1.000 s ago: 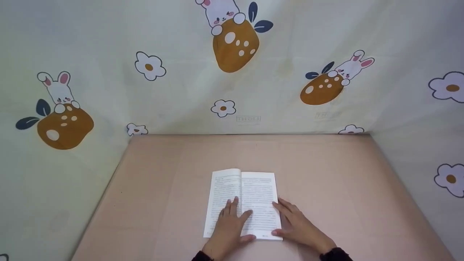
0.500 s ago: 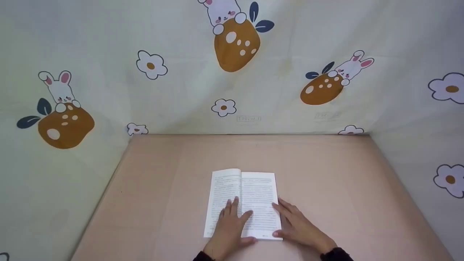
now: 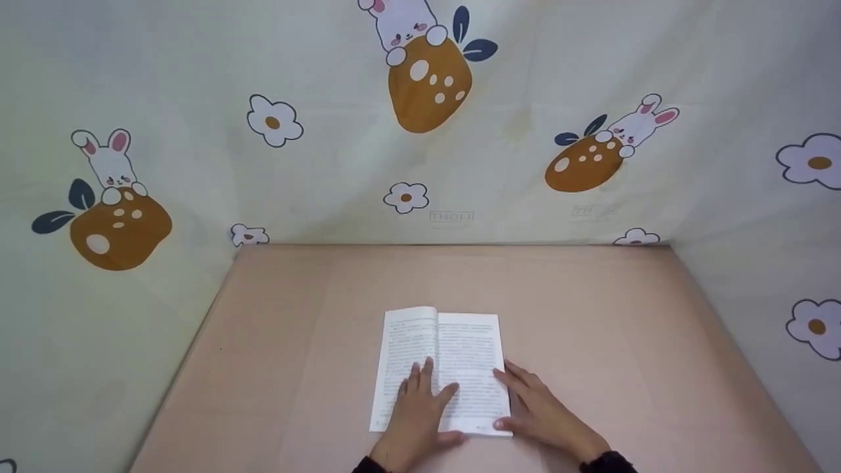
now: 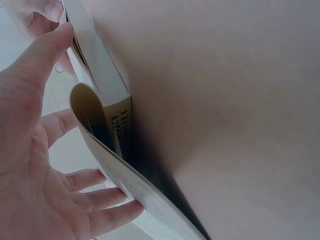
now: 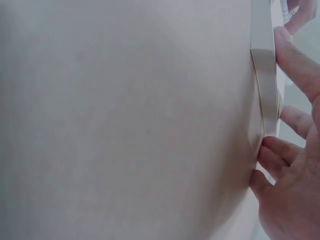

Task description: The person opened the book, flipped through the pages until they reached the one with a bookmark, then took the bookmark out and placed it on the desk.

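Book (image 3: 468,355) lies spread on the pinkish tabletop (image 3: 591,295), toward the near edge of the view, its printed pages facing up. The left hand (image 3: 415,414) rests across the lower part of it with fingers straight and fanned wide: three fingers on the left page, the index over onto the right page, the thumb at the bottom edge. It grips nothing. The right hand (image 3: 545,414) is at the outer edge, thumb and index on the right page and other fingers bent beside the cover; I cannot tell whether they pinch the book or only touch it. The left wrist view shows the spine (image 4: 118,122) with dark characters and the cover bowed beside it. Behind stands pale cloth (image 3: 328,177) printed with rabbits and flowers.
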`<control>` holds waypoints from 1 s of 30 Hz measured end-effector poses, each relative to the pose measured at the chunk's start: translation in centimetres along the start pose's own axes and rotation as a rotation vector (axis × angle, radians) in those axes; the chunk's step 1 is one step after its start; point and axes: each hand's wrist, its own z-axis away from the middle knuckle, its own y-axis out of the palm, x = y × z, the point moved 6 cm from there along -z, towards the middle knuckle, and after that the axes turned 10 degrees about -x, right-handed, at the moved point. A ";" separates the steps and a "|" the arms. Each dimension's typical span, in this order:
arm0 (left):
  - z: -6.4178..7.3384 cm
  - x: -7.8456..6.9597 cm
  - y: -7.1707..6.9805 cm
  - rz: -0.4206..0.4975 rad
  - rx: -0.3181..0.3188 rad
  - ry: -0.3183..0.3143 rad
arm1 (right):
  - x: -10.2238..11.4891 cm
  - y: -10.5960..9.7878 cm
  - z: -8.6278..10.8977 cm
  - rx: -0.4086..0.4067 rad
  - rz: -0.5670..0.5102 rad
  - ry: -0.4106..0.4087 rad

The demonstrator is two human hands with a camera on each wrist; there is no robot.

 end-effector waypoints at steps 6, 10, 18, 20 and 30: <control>0.0 -0.1 0.1 -0.020 -0.013 0.003 | 0.2 -0.1 0.1 -0.040 0.011 -0.024; 0.1 -0.2 0.1 -0.022 -0.023 0.010 | 0.2 0.1 0.2 -0.055 0.019 -0.042; 0.2 -0.4 0.2 -0.037 -0.052 0.020 | -0.2 0.5 0.1 -0.064 0.003 0.027; 0.2 -0.4 0.3 -0.034 -0.053 0.018 | -0.4 0.6 0.1 -0.057 -0.008 0.058; 0.0 -0.4 0.2 -0.014 -0.069 0.012 | -0.5 0.6 -0.2 -0.081 0.005 0.106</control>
